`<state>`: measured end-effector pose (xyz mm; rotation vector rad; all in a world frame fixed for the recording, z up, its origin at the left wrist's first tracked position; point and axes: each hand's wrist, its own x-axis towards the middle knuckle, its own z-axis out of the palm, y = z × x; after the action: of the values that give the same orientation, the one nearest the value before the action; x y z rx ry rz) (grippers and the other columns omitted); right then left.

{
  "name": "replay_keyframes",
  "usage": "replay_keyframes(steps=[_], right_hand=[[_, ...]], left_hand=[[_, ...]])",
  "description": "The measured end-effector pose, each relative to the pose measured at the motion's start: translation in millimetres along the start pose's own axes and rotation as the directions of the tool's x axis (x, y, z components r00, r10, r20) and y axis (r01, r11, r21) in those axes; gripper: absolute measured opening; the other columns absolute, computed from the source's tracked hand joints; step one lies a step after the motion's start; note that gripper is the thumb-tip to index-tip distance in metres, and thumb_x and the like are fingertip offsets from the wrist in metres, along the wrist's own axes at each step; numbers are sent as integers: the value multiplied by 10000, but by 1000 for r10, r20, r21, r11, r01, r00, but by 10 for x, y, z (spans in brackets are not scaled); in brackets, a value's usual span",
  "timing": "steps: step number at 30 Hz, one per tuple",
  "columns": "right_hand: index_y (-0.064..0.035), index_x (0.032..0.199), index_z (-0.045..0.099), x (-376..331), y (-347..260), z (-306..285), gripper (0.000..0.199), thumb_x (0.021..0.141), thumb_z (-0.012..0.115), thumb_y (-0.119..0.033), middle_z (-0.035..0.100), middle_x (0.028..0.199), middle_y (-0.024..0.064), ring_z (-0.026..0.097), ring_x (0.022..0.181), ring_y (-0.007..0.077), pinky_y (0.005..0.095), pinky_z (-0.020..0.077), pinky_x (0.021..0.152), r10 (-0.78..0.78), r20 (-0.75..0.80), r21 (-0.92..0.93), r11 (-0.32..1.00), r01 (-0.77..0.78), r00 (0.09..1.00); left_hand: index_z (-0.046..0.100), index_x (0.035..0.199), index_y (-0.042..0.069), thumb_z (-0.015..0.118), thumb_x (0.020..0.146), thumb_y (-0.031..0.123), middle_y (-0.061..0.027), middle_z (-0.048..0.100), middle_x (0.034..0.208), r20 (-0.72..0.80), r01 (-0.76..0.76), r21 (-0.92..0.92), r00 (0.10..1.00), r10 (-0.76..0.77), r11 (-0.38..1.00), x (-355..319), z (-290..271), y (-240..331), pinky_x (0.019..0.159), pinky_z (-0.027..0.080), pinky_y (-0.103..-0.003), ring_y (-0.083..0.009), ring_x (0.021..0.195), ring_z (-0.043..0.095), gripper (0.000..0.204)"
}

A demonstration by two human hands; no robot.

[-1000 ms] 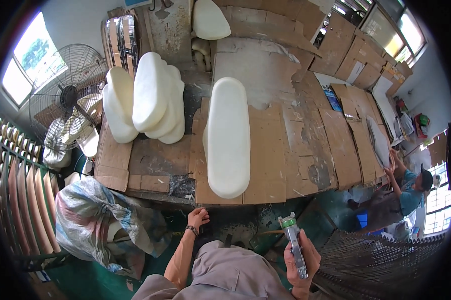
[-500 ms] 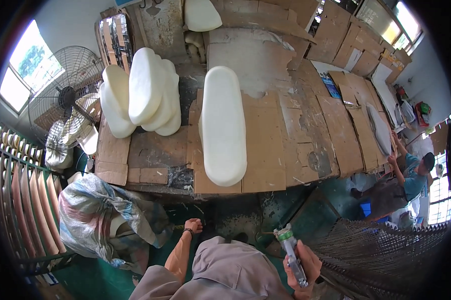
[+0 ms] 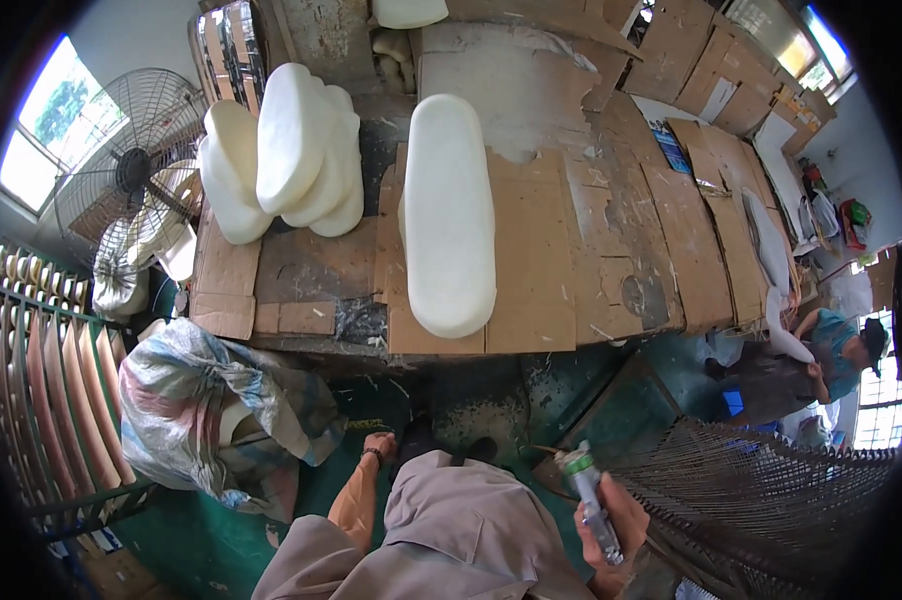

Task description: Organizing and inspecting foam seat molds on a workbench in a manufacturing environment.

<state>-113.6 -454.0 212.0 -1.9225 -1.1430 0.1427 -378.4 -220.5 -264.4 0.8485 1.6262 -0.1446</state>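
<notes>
- Workroom with green floor; broad tabletop ahead, mostly lined with worn, torn cardboard sheets.
- Long cream foam piece, rounded ends, lies near the middle of the front edge, long axis pointing away from the person. Both hands well apart from it, below the table edge.
- Right hand: fingers wrapped round a grey metal hand tool, green-collared end up, in front of the thigh.
- Left hand: low beside the left thigh, fingers curled in; cannot tell whether they hold anything.
- Left part of table: overlapping pile of pale foam pieces, two more leaning pieces just beside it.
- Bunched woven sack stands against the front left, between left forearm and rack, taking up floor there.
- Rack at far left, full of curved pieces; caged fan behind, near the window.
- Dark ribbed mesh fills the lower right, close beside the tool hand.
- Far right: co-worker in teal top, hands at a pale piece.
</notes>
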Motion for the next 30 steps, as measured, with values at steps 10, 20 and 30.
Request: replay_keyframes(steps=[10,20,30], right_hand=[[109,1229,603,-95,58,-108,486,781,711,-44,662,877,219,672,696,309,361,532,635,15,65,19,1000,-16,998],[65,1264,599,-170,76,-148,531,745,692,0,659,849,197,661,676,303,353,527,626,51,109,13,999,-53,993],[42,1239,632,-282,151,-181,540,705,709,34,644,844,176,636,662,267,328,506,606,151,131,-16,989,-150,980]], left_hand=[[694,1113,69,627,938,160,-46,678,828,82,25,-100,997,-17,995,-52,93,143,573,552,-356,-184,668,654,208],[686,1121,57,632,934,148,-54,688,852,61,-8,-98,998,14,995,4,77,-38,582,549,-343,-185,690,664,215],[592,1287,14,615,982,149,-75,667,1013,129,-302,-471,906,404,829,-424,387,1098,777,603,-365,-181,876,662,334]])
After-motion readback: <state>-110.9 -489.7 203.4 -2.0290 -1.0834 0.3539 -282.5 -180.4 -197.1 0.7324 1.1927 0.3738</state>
